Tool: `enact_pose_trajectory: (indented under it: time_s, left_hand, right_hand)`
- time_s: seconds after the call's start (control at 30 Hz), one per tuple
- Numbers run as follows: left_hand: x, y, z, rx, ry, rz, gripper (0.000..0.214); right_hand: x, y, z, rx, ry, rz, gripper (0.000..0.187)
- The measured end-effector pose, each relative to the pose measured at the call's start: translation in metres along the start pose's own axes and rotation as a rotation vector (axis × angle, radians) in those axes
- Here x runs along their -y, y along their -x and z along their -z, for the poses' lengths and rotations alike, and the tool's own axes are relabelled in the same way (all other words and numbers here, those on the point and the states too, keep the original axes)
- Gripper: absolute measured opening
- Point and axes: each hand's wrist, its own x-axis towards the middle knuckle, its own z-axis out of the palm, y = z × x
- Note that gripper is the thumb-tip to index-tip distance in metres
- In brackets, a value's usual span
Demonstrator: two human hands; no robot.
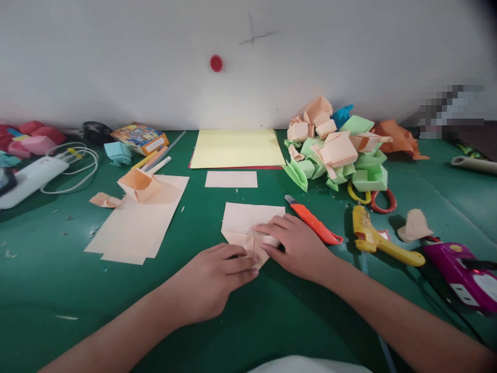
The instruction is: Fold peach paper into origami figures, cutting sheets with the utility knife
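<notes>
A pale peach sheet of paper (248, 217), partly folded to a point at its near end, lies on the green table (272, 321) in front of me. My left hand (212, 280) presses its fingertips together on the near folded corner. My right hand (295, 243) lies flat on the paper's right side, fingers stretched along a crease. Both hands touch the same sheet.
An orange box cutter (314, 224) lies just right of my right hand, then a yellow glue gun (378, 241), scissors (373, 199) and a purple device (462, 272). Folded paper shapes (337, 150) pile at back right. Peach sheets (135, 223), a yellow sheet (236, 148) and a charger (31, 178) lie left and behind.
</notes>
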Motion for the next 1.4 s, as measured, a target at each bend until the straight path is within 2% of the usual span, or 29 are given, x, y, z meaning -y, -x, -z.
enact_pose_trajectory:
  time_s: [0.33,0.47,0.6,0.7,0.77,0.9,1.13,1.4]
  left_hand:
    - [-0.001,0.001,0.002,0.029,-0.045,-0.003,0.049]
    - [-0.003,0.000,0.002,0.027,-0.038,0.004,0.046]
    - [-0.005,-0.002,0.001,-0.015,-0.051,0.010,0.041]
    - [-0.005,-0.002,0.000,-0.036,-0.059,0.001,0.041]
    - [-0.005,-0.002,-0.001,-0.039,-0.061,0.003,0.041]
    - [-0.004,-0.002,-0.001,-0.053,-0.062,0.008,0.038]
    - [-0.003,-0.001,-0.001,-0.045,-0.039,0.013,0.038]
    - [0.000,-0.001,-0.002,-0.096,-0.006,0.009,0.031]
  right_hand:
    - [0.000,0.001,0.000,0.009,-0.013,0.000,0.033]
    - [0.000,0.007,0.006,-0.057,-0.039,0.011,0.032]
    - [0.002,0.019,0.016,-0.123,-0.052,0.114,0.025]
    - [0.003,0.024,0.021,-0.047,-0.027,0.240,0.024]
    - [0.003,0.024,0.023,0.001,0.008,0.272,0.023]
    - [-0.004,0.022,0.028,0.036,0.071,0.213,0.028]
    - [-0.023,0.021,0.039,0.005,0.136,0.093,0.037]
    - [-0.024,0.021,0.040,-0.033,0.177,0.120,0.039]
